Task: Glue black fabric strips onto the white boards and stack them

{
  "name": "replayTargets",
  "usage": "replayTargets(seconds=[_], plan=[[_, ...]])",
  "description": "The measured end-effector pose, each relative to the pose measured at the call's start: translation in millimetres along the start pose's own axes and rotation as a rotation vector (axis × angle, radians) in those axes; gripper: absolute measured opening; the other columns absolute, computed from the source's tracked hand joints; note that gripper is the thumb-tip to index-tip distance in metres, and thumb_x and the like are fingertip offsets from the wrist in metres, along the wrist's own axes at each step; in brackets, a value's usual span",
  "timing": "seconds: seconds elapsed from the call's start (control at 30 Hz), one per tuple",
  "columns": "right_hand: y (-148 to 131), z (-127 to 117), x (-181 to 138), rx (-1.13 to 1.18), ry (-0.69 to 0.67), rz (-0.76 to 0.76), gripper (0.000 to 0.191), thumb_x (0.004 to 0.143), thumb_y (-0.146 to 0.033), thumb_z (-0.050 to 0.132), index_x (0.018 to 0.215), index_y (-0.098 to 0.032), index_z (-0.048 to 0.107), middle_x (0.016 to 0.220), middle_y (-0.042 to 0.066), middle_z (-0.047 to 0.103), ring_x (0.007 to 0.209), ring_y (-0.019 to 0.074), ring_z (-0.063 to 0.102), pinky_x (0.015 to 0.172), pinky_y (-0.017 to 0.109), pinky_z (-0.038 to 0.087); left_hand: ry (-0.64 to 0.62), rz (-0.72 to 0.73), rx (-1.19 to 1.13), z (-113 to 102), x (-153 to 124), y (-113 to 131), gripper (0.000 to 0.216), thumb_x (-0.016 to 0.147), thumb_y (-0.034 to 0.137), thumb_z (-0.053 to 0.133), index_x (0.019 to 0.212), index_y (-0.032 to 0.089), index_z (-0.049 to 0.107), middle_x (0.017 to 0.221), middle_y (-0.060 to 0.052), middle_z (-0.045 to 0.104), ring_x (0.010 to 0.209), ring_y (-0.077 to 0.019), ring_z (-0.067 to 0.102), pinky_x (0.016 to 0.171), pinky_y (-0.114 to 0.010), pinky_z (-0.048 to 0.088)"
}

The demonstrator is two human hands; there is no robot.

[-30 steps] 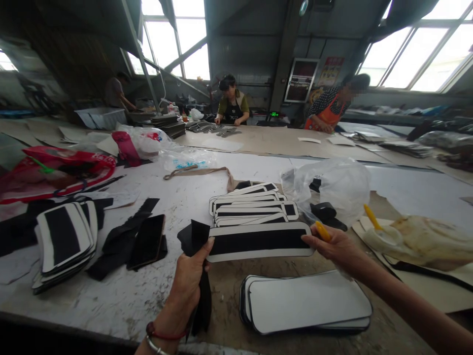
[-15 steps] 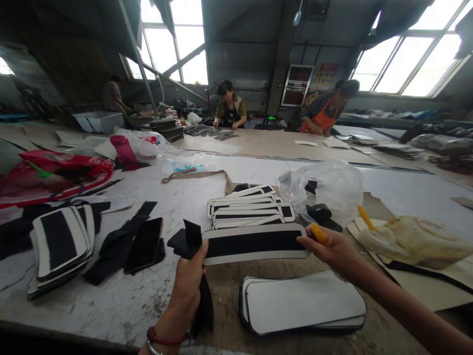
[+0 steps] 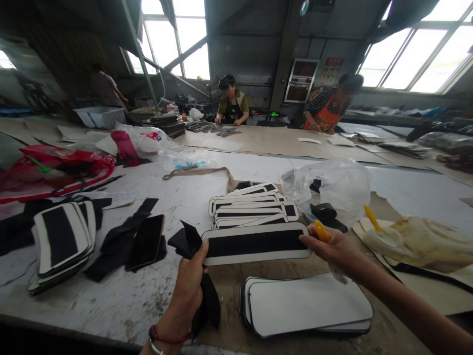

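Note:
A long white panel with a black strip along its middle (image 3: 254, 242) is stretched between my two hands. My left hand (image 3: 189, 276) pinches its left end, thumb on top, and black fabric strips (image 3: 185, 239) stick out above and hang below that hand. My right hand (image 3: 334, 246) grips the right end with its fingertips. A yellow handle (image 3: 321, 230) pokes up from the same hand; the rest of that tool is hidden. Just beyond lies a pile of similar striped panels (image 3: 251, 209). Nearer me is a stack of plain white panels (image 3: 308, 303).
At left lie a stack of striped panels (image 3: 64, 241), a phone (image 3: 145, 242) and a red bag (image 3: 70, 165). To the right are a clear plastic bag (image 3: 343, 185) and a pale container with a yellow-handled tool (image 3: 373, 219). Several people work across the table.
Both hands keep the panel in nearly the same place. The black strip hanging below my left hand has swung slightly right. The far-left person stands more upright; the view has shifted slightly.

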State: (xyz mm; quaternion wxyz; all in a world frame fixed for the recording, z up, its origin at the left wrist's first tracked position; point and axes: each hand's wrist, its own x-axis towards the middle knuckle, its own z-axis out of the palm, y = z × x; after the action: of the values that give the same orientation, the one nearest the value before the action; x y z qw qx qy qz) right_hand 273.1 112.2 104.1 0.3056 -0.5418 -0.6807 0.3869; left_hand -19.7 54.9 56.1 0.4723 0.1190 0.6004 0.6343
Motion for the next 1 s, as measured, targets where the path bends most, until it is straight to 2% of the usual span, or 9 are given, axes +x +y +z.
replayTargets(seconds=[0.13,0.23,0.47,0.63,0.8,0.9,1.0], plan=[[2,-3,13,0.172,-0.103,0.188,0.048,0.068,-0.06,0.066,0.065,-0.022,0.037,0.051,-0.01,0.031,0.044,0.006,0.027,0.04,0.019,0.021,-0.03,-0.048,-0.031,2,4,-1,0.042,0.05,0.041,0.086,0.067,0.01,0.065,0.06,-0.002,0.058,0.047,-0.0089,0.046,0.036,-0.019,0.031],[6,-4,27,0.201,-0.193,0.289,0.046,0.067,-0.056,0.069,0.067,-0.021,0.039,0.047,-0.011,0.033,0.041,0.0048,0.027,0.04,0.018,0.019,-0.057,-0.071,-0.02,3,9,-3,0.045,0.048,0.045,0.086,0.067,0.011,0.063,0.058,0.0,0.056,0.044,-0.0073,0.042,0.035,-0.018,0.03],[26,3,53,0.113,-0.235,0.331,0.04,0.073,-0.052,0.065,0.066,-0.02,0.042,0.044,-0.01,0.037,0.038,0.0037,0.028,0.038,0.017,0.019,-0.096,-0.139,0.059,-2,25,-6,0.049,0.046,0.052,0.085,0.063,0.012,0.061,0.05,0.001,0.054,0.039,-0.0082,0.042,0.034,-0.02,0.032],[22,1,61,0.048,-0.261,0.396,0.037,0.075,-0.045,0.066,0.063,-0.02,0.043,0.041,-0.009,0.039,0.035,0.0046,0.031,0.036,0.017,0.022,-0.109,-0.163,0.105,-6,33,-11,0.045,0.04,0.042,0.088,0.056,0.011,0.059,0.045,0.0,0.052,0.038,-0.0084,0.041,0.034,-0.02,0.032],[18,-2,72,-0.1,-0.196,0.398,0.041,0.084,-0.046,0.057,0.057,-0.018,0.046,0.04,-0.004,0.044,0.034,0.006,0.036,0.034,0.018,0.027,-0.103,-0.118,0.127,0,40,-17,0.041,0.038,0.035,0.087,0.059,0.01,0.062,0.048,0.0,0.054,0.038,-0.0089,0.042,0.033,-0.02,0.033],[26,-8,79,-0.189,-0.08,0.372,0.041,0.084,-0.045,0.059,0.055,-0.017,0.051,0.044,0.0,0.051,0.035,0.0079,0.042,0.035,0.019,0.03,-0.059,-0.09,0.166,5,42,-20,0.038,0.041,0.033,0.086,0.059,0.009,0.063,0.048,-0.003,0.056,0.038,-0.0117,0.045,0.033,-0.022,0.035],[28,-23,74,-0.225,0.058,0.333,0.038,0.086,-0.047,0.058,0.063,-0.017,0.056,0.056,0.003,0.059,0.045,0.0103,0.051,0.044,0.021,0.038,0.011,-0.065,0.2,8,41,-22,0.032,0.047,0.031,0.083,0.059,0.009,0.064,0.047,-0.004,0.057,0.038,-0.0145,0.048,0.032,-0.025,0.038]])
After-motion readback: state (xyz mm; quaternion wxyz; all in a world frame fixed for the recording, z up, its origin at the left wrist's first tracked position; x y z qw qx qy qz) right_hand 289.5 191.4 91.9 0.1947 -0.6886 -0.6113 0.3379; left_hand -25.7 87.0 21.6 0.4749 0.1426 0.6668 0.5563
